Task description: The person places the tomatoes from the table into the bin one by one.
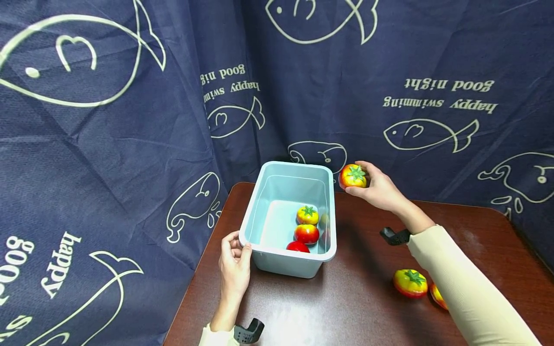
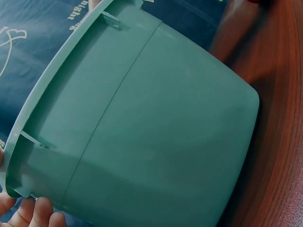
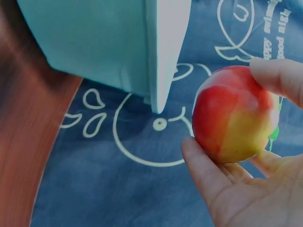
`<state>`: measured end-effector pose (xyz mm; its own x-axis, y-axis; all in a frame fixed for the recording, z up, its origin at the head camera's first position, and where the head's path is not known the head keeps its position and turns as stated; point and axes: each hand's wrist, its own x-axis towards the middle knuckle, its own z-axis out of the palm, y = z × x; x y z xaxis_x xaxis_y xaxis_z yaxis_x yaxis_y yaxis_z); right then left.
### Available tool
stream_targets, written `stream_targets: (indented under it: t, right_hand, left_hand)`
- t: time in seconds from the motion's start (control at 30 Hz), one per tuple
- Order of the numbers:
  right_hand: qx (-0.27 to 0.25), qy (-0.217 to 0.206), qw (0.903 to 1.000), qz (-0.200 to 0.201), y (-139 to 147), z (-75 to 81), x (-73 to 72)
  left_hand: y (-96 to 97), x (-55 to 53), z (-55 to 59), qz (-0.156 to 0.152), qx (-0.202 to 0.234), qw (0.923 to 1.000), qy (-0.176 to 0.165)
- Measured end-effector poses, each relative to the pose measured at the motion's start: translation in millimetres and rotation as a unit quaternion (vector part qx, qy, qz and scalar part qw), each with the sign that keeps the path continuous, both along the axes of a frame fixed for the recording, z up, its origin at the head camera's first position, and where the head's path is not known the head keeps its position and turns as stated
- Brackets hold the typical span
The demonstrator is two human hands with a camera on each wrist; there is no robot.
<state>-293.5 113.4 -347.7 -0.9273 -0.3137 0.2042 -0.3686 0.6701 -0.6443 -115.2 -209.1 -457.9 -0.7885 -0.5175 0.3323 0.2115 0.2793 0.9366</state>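
Note:
My right hand [image 1: 382, 192] holds a red-and-yellow tomato [image 1: 351, 177] with a green star-shaped leaf top, raised just right of the light blue plastic bin [image 1: 283, 264]. In the right wrist view, thumb and fingers pinch this tomato [image 3: 232, 118] at its sides, beside the bin's rim [image 3: 163, 71]. At the bin's near left corner, my left hand [image 1: 233, 271] grips the rim, thumb on top and fingers beneath. Inside the bin, along its right side, lie a yellow tomato [image 1: 306, 217], a red one [image 1: 307, 234] and another red one [image 1: 297, 247] partly hidden by the near wall.
The bin stands on a dark brown wooden table [image 1: 355, 307]. Right of it lie a yellow-and-red tomato [image 1: 409, 283] and another tomato [image 1: 439, 297] partly hidden by my right sleeve [image 1: 467, 288]. A navy curtain [image 1: 303, 96] with fish drawings hangs behind and to the left.

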Motion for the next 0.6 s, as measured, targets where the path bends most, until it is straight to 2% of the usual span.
stream_targets:
  t: [0.1,0.13,0.37,0.6]
  right_hand:
    - [0.005,0.0,1.0,0.006,-5.9,1.9,-1.7]
    - [0.006,0.001,1.0,0.007,-7.9,2.3,-2.0]
    - [0.005,0.011,0.9998,0.018,-26.3,6.1,0.9]
    - [0.0,0.009,0.9991,0.042,-45.8,4.9,7.5]
  left_hand:
    - [3.1,5.4,10.2,-0.002,-0.006,1.0,0.005]
    - [3.4,5.7,10.3,-0.003,-0.006,1.0,0.006]
    - [-1.8,-4.6,-12.3,0.0,-0.01,0.9999,0.007]
    - [-2.3,-6.4,-15.6,-0.003,0.005,0.9999,0.011]
